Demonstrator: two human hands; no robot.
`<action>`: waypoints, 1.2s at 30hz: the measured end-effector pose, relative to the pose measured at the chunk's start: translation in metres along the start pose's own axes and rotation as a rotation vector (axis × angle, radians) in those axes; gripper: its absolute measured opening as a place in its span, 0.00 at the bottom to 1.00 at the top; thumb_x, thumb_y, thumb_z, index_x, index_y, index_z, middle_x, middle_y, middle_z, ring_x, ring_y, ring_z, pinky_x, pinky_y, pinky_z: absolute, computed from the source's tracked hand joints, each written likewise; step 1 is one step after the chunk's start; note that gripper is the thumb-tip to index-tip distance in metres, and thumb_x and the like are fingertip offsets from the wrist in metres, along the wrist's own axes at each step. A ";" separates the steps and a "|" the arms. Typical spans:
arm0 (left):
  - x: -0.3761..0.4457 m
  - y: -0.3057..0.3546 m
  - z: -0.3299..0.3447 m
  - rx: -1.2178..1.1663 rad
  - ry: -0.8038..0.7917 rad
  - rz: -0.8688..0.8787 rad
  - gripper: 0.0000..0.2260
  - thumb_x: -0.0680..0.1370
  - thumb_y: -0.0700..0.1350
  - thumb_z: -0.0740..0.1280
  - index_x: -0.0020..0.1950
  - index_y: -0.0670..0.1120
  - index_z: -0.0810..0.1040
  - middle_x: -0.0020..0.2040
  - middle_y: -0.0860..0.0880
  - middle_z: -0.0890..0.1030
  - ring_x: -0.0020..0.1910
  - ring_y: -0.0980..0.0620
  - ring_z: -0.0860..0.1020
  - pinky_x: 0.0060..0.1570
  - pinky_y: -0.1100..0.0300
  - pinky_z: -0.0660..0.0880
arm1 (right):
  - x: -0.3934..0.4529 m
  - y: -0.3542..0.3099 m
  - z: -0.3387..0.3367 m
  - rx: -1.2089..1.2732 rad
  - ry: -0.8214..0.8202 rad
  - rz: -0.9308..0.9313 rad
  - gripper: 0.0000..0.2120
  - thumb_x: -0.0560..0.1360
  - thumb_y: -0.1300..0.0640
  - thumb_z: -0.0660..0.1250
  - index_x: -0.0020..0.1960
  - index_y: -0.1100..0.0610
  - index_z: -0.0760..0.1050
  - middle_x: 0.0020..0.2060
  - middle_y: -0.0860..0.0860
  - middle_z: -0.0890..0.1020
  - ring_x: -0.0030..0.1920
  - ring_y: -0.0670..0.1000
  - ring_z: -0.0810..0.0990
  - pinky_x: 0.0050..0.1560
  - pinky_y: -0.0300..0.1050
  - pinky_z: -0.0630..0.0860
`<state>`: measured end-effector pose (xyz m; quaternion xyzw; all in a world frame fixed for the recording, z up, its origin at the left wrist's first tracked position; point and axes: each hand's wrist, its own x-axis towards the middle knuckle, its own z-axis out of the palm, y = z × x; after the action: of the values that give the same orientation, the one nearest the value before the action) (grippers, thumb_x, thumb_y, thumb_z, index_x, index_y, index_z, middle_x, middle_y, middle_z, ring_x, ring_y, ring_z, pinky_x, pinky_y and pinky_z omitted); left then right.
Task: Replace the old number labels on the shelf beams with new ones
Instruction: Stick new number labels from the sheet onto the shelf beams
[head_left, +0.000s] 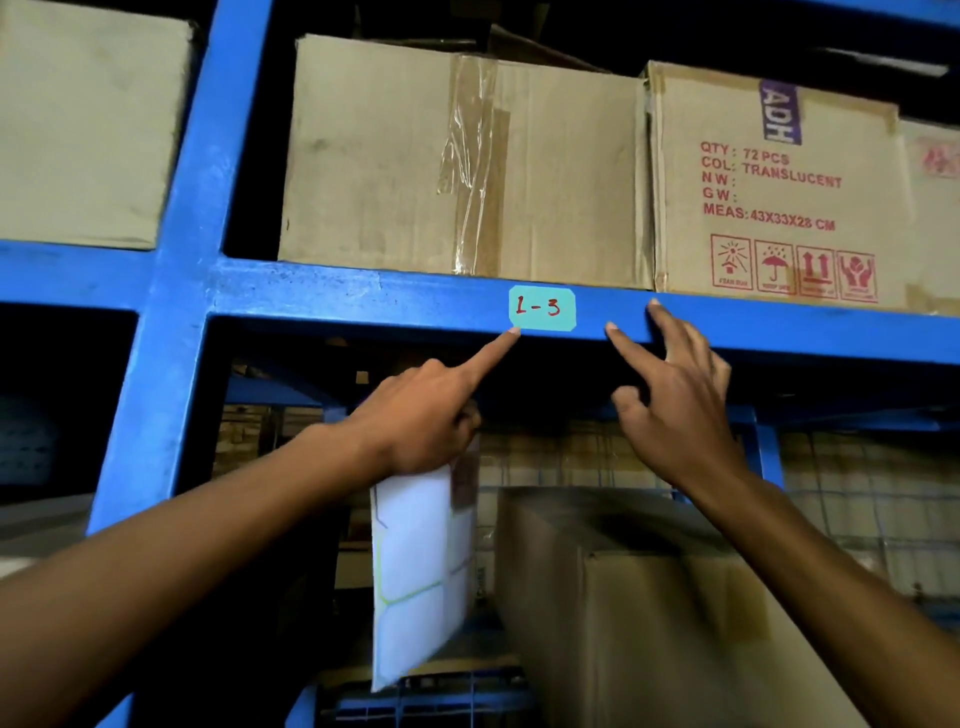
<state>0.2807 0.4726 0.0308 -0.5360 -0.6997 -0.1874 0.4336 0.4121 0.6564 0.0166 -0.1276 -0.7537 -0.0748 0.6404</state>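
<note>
One teal label (542, 308) marked "1-3" sits upright on the front of the blue shelf beam (337, 296), its long side running along the beam. The left hand (423, 415) points its forefinger at the label's lower left corner, its other fingers curled round one sheet of stickers (415, 566) that hangs down. The right hand (675, 400) reaches up, its grip holding nothing, fingers straight against the beam just right of the label. Three cardboard boxes (462, 161) stand above.

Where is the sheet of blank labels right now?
In the head view the label sheet hangs left of centre, gripped under the left hand, whose forefinger touches the lower left corner of the 1-3 label on the blue beam.
</note>
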 end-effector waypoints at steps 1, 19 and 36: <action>-0.005 -0.001 0.003 -0.137 0.019 0.010 0.36 0.76 0.40 0.59 0.75 0.63 0.43 0.32 0.49 0.66 0.39 0.40 0.71 0.41 0.52 0.70 | -0.005 -0.005 -0.002 0.099 0.011 0.021 0.29 0.68 0.54 0.55 0.70 0.50 0.67 0.72 0.55 0.64 0.71 0.54 0.59 0.69 0.53 0.55; -0.089 -0.002 -0.054 -1.030 0.055 -0.013 0.19 0.79 0.36 0.61 0.68 0.49 0.68 0.28 0.47 0.71 0.30 0.51 0.66 0.33 0.62 0.64 | -0.099 -0.110 -0.046 0.319 -0.102 -0.227 0.15 0.72 0.53 0.61 0.56 0.56 0.78 0.52 0.53 0.79 0.53 0.51 0.75 0.51 0.54 0.77; -0.214 0.002 0.008 -0.555 -0.038 0.055 0.21 0.80 0.47 0.56 0.72 0.61 0.59 0.32 0.49 0.76 0.32 0.55 0.72 0.36 0.51 0.73 | -0.195 -0.119 -0.112 0.574 -0.447 0.304 0.07 0.71 0.64 0.69 0.42 0.52 0.79 0.39 0.49 0.82 0.44 0.44 0.78 0.45 0.29 0.73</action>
<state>0.2893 0.3538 -0.1467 -0.6565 -0.6149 -0.3498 0.2620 0.5129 0.4925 -0.1508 -0.0666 -0.8373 0.2644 0.4739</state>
